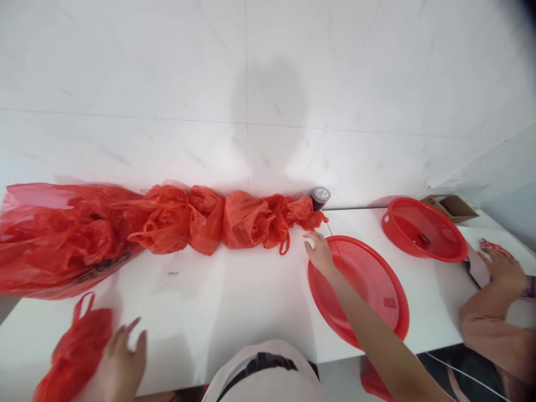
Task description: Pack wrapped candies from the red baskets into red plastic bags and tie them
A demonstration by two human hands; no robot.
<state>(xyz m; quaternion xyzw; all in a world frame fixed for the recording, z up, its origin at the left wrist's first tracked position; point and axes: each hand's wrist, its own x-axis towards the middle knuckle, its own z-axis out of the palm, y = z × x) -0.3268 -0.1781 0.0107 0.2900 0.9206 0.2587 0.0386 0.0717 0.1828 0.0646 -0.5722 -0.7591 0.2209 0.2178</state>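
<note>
My left hand [124, 357] is over the front left of the white table, its fingers apart, beside a red plastic bag [77, 354] with a loop handle. Nothing shows between those fingers. My right hand [320, 252] is at the left rim of a red mesh basket [377, 279], fingers spread and holding nothing I can see. Just behind it lies the right end of a row of knotted red bags [245, 220] along the wall. A dark can with a silver top [321, 195] stands at that end.
A large red bag [67, 240] lies at the far left. Toward the right are a red basin [422, 229] with a small dark item inside and a cardboard box [451, 207]. Another person's hand [505, 268] rests near a red patterned item at the right edge.
</note>
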